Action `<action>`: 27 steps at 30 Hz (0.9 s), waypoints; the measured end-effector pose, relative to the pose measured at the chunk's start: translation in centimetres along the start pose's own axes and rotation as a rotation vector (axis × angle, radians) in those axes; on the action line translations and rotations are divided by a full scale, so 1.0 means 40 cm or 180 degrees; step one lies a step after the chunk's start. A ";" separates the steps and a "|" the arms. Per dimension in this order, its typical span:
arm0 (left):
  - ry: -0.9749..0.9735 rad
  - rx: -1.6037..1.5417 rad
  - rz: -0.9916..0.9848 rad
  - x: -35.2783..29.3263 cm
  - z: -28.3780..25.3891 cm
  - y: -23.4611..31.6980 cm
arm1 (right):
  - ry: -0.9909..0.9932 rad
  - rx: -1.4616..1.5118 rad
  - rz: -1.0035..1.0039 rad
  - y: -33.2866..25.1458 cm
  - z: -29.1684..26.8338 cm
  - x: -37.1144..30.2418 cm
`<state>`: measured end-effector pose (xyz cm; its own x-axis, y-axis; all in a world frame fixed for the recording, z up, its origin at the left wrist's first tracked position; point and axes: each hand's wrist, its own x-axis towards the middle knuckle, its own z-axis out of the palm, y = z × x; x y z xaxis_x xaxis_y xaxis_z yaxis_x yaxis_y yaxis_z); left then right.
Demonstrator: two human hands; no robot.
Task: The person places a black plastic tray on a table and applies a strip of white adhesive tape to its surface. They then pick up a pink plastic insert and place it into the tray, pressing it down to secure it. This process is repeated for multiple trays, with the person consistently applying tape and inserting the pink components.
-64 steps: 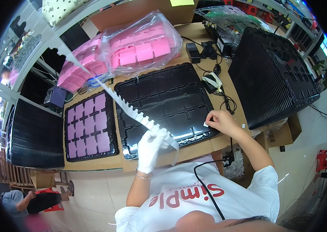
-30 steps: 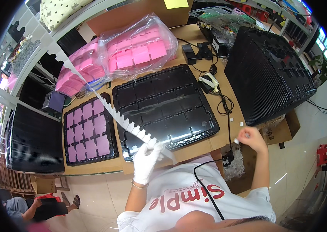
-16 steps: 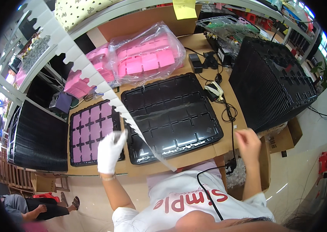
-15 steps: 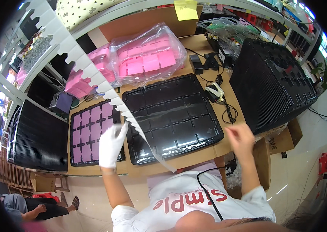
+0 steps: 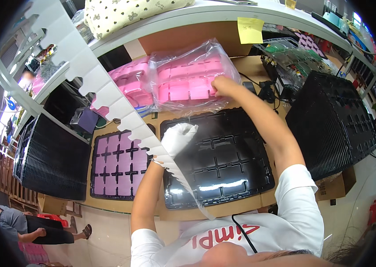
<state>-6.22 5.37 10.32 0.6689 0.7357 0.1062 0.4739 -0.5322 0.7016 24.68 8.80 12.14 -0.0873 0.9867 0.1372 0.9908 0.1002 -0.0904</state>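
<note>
My left hand (image 5: 179, 139), in a white glove, hovers above or rests on the large black plastic tray (image 5: 217, 153); its fingers are curled in, and whatever they may hold is hidden. At the right edge of a pile of pink sheets (image 5: 188, 79) in a clear plastic bag (image 5: 206, 55), my bare right hand (image 5: 224, 86) has its fingers closed on a pink sheet. A smaller black tray (image 5: 119, 164) with mauve pads in its compartments lies to the left. A long pale strip with a scalloped edge (image 5: 108, 95) crosses the view and covers part of my left wrist.
Tall stacks of black trays stand at the left (image 5: 52, 158) and right (image 5: 330, 129). Circuit boards (image 5: 295, 62) and black adapters (image 5: 266, 91) lie at the back right. A shelf edge (image 5: 223, 15) runs above the bench. Another person (image 5: 32, 227) sits at the lower left.
My right hand has gone from the front right of the large tray to the bagged pink sheets. My left hand has moved right, over the large tray. The whole view has shifted.
</note>
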 end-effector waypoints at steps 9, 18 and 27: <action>-0.0337 -0.0643 -0.0166 0.109 0.024 0.002 | -0.0999 0.0712 0.0441 0.083 -0.048 0.089; -0.0255 -0.0713 0.0286 0.212 0.103 0.035 | 0.0530 0.0868 0.0493 0.071 -0.031 0.084; 0.0210 -0.5165 -0.0422 0.268 0.101 0.029 | 0.3246 0.1756 0.0035 -0.058 -0.119 -0.046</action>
<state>3.82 10.94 9.43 0.6303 0.7763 -0.0136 -0.5724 0.4765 0.6673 23.02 6.13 16.81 0.2933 0.4518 0.8425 0.7897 0.3823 -0.4799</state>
